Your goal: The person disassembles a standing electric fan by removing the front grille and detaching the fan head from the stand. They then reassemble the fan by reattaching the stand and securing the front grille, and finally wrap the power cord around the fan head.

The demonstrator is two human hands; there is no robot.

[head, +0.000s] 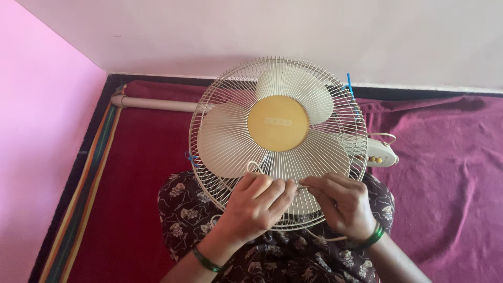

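Nearest the viewer, a dark floral garment (272,257) covers the person's lap, and both forearms rise from the bottom edge of the view, each with a green bangle (207,260) at the wrist.

Largest element: a maroon floor covering (435,173), wrinkled on the right side and bordered on the left by a striped edge (86,173). It meets a pink wall (36,131) on the left and a pale wall (314,31) at the top.

Next in size: a cream table fan (277,141), which rests on the lap with its round wire guard (209,181) facing the viewer. Three pale blades (222,141) lie behind the wires around a yellow central disc (278,123). The fan's cream stem (152,103) extends left across the covering. Its base with small yellow knobs (381,154) projects to the right of the guard. A blue tie (350,85) stands at the guard's upper right rim.

Smaller: the left hand (257,207) lies over the lower part of the guard, fingers curled together and closed on the wires. A thin whitish cord (255,166) loops up just above its knuckles. The right hand (340,202) lies just beside it, thumb and forefinger pinched on a small pale piece (303,186) between the two hands. The cord also shows beneath the right wrist.
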